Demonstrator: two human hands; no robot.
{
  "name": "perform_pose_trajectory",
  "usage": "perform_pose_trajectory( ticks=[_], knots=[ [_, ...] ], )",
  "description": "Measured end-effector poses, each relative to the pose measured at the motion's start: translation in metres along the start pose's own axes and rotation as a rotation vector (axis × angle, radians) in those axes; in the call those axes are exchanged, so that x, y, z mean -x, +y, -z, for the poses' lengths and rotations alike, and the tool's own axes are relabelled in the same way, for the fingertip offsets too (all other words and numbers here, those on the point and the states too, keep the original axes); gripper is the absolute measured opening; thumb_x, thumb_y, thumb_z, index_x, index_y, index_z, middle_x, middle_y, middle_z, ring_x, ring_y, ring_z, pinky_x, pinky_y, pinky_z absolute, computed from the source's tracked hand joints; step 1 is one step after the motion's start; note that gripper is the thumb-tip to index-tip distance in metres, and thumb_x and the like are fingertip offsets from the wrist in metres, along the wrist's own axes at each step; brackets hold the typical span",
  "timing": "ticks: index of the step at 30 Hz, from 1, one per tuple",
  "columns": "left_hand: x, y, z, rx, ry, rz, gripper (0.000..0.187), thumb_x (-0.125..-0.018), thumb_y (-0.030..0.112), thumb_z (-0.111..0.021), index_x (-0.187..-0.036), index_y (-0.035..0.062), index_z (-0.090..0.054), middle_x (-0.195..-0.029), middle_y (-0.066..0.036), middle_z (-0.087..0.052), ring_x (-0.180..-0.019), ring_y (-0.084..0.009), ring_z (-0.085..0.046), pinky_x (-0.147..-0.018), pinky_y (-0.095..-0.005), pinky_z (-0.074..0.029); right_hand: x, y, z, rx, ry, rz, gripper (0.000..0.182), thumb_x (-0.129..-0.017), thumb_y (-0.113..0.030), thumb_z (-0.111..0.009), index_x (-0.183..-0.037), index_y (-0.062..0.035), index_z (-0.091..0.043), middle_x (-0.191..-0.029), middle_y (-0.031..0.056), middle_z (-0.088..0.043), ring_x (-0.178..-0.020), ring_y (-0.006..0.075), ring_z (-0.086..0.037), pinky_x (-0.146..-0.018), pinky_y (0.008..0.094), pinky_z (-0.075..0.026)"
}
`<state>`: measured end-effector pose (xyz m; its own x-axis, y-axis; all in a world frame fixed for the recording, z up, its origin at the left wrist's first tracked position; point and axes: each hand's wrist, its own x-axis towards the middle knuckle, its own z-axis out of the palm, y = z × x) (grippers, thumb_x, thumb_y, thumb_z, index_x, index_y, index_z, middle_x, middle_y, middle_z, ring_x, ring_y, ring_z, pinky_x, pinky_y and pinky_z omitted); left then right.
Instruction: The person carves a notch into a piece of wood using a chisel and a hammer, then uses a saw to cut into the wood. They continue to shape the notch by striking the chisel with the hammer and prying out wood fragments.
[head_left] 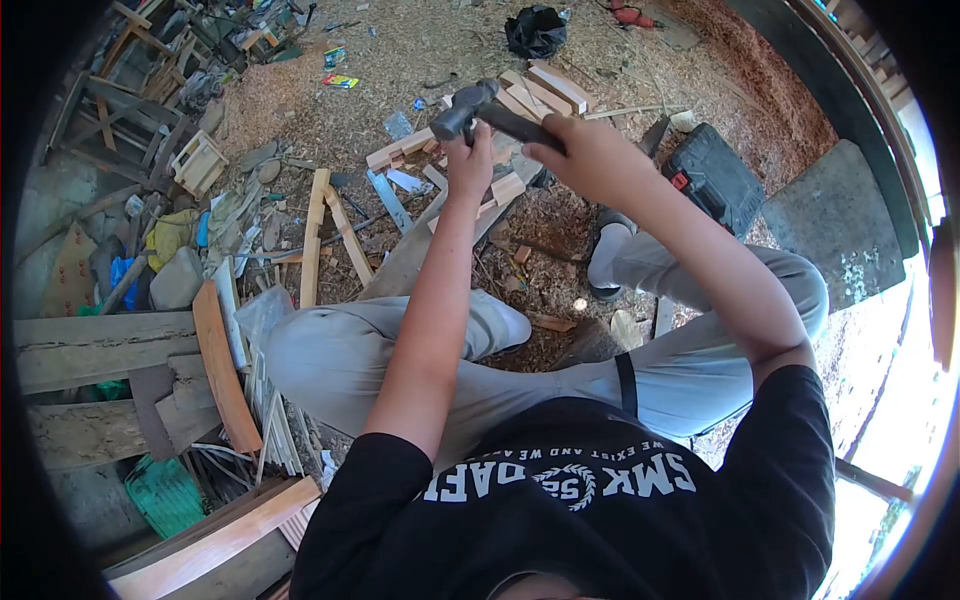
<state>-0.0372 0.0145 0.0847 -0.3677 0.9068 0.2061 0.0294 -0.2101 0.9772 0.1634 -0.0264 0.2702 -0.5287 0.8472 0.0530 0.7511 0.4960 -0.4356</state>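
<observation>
My right hand (578,155) is wrapped round the dark handle of a hammer (468,108). The hammer's metal head is directly above my left hand (468,165). That left hand is closed, fingers pressed together; a small dark piece shows at its top, but what it grips is mostly hidden. Below and beside my left hand are light wooden pieces (507,188) with cut notches. They rest on or near a long grey board (405,262) that runs between my legs.
Several wooden blocks (545,92) lie beyond my hands, with a black plastic bag (536,33) farther back. A black tool case (712,178) stands to the right. Wood strips (313,240), a curved board (225,365) and scrap lie left. Shavings cover the ground.
</observation>
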Motion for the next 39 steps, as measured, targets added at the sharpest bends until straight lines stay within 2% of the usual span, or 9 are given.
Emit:
perform_pose_trajectory(
  ticks=[9,11,12,14,21,23,29,36,39],
  knots=[
    [-0.001,-0.001,0.003,-0.042,-0.063,0.028,0.056,-0.108,0.037,-0.056,-0.060,0.0078,-0.049,-0.053,0.001,-0.049,-0.051,-0.0121,-0.047,-0.053,-0.0359,-0.037,0.000,-0.016,0.010,-0.268,0.289,-0.011,0.038,-0.100,-0.039,-0.069,-0.102,-0.0007,-0.065,-0.082,0.0248,-0.069,-0.080,0.0437,-0.070,-0.069,0.0492,-0.054],
    [0.001,0.001,0.003,-0.038,-0.068,0.003,0.056,-0.108,0.035,-0.055,-0.060,0.0085,-0.047,-0.054,0.002,-0.049,-0.050,-0.0122,-0.046,-0.052,-0.0355,-0.037,-0.005,-0.006,-0.006,-0.220,0.424,0.125,0.039,-0.099,-0.040,-0.068,-0.103,-0.0012,-0.066,-0.083,0.0246,-0.070,-0.082,0.0432,-0.071,-0.071,0.0497,-0.055],
    [0.000,0.000,0.003,-0.039,-0.068,0.001,0.056,-0.108,0.035,-0.055,-0.060,0.0085,-0.047,-0.054,0.002,-0.049,-0.050,-0.0122,-0.046,-0.052,-0.0355,-0.037,-0.004,-0.002,-0.011,-0.221,0.426,0.127,0.039,-0.099,-0.040,-0.068,-0.103,-0.0012,-0.066,-0.083,0.0246,-0.070,-0.082,0.0432,-0.071,-0.071,0.0497,-0.055],
    [-0.001,-0.003,0.000,0.045,-0.049,-0.032,0.054,-0.108,0.032,-0.055,-0.061,0.0087,-0.047,-0.056,0.003,-0.049,-0.052,-0.0111,-0.045,-0.052,-0.0351,-0.036,0.002,0.008,-0.015,-0.058,0.065,0.013,0.041,-0.099,-0.042,-0.068,-0.104,-0.0009,-0.067,-0.085,0.0250,-0.071,-0.085,0.0431,-0.071,-0.073,0.0506,-0.056],
    [-0.003,-0.011,0.002,0.003,-0.034,-0.010,0.049,-0.108,0.033,-0.055,-0.064,0.0128,-0.047,-0.058,0.005,-0.048,-0.052,-0.0069,-0.044,-0.049,-0.0282,-0.033,-0.001,-0.009,0.007,-0.156,0.184,-0.004,0.042,-0.099,-0.043,-0.066,-0.107,-0.0017,-0.067,-0.088,0.0238,-0.072,-0.085,0.0430,-0.072,-0.076,0.0515,-0.057],
    [-0.004,-0.006,0.001,0.044,-0.053,0.028,0.047,-0.108,0.033,-0.056,-0.066,0.0132,-0.047,-0.058,0.005,-0.047,-0.051,-0.0066,-0.044,-0.049,-0.0275,-0.033,-0.007,-0.006,0.003,-0.198,0.336,0.085,0.042,-0.099,-0.043,-0.066,-0.107,-0.0016,-0.067,-0.088,0.0233,-0.073,-0.085,0.0428,-0.072,-0.077,0.0513,-0.057],
    [-0.002,-0.013,0.000,0.026,-0.062,0.009,0.048,-0.107,0.033,-0.058,-0.065,0.0134,-0.048,-0.058,0.006,-0.047,-0.051,-0.0066,-0.043,-0.049,-0.0282,-0.033,-0.009,0.010,-0.017,-0.059,0.082,0.036,0.044,-0.098,-0.044,-0.067,-0.103,-0.0003,-0.065,-0.084,0.0236,-0.072,-0.084,0.0430,-0.072,-0.074,0.0511,-0.056],
    [-0.003,-0.010,0.002,-0.002,-0.071,0.024,0.045,-0.108,0.034,-0.057,-0.069,0.0122,-0.050,-0.061,0.005,-0.049,-0.053,-0.0054,-0.043,-0.050,-0.0285,-0.033,-0.014,-0.010,0.003,-0.143,0.263,0.026,0.046,-0.098,-0.045,-0.067,-0.114,-0.0019,-0.068,-0.087,0.0247,-0.073,-0.085,0.0429,-0.072,-0.076,0.0519,-0.057],
    [-0.003,-0.011,0.003,-0.024,-0.070,0.021,0.044,-0.108,0.035,-0.057,-0.071,0.0116,-0.051,-0.062,0.005,-0.049,-0.054,-0.0057,-0.045,-0.051,-0.0285,-0.034,-0.008,0.006,-0.013,-0.080,0.110,0.049,0.045,-0.098,-0.046,-0.067,-0.111,-0.0023,-0.068,-0.087,0.0239,-0.073,-0.084,0.0425,-0.072,-0.075,0.0512,-0.057]
  ],
)
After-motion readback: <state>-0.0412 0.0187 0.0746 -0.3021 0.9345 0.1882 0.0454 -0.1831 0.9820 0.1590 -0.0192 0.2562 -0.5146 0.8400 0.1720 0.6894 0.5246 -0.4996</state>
